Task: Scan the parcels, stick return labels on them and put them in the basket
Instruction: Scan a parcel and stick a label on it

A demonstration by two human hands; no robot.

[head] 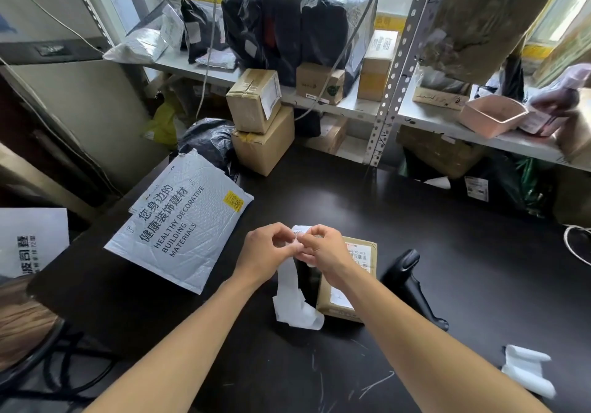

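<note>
Hands met above the dark bench, close together, both pinching the top of a white label strip: the left hand and the right hand each had curled fingers nipping the strip's upper edge, fingertips almost touching. From that pinch the strip hung down and its lower end lay crumpled on the bench, just left of a small brown parcel. That parcel rested on the bench directly under the right hand and wrist, with a printed shipping label on its top face, partly hidden by the hand. Right of the parcel, near it but apart, lay a black handheld scanner on its side. Left of the parcel, well apart, a grey padded mailer printed with Chinese characters and "HEALTHY DECORATIVE BUILDING MATERIALS" lay flat, with a yellow sticker at its far corner. Beyond the parcel, at the bench's far edge, two cardboard boxes stood stacked, the upper one tilted. Behind them a metal shelf carried black plastic bags and more small boxes, and a pink basket sat on it far to the right of the parcel. Nearer than the parcel, at the right, a scrap of white backing paper lay curled on the bench.
</note>
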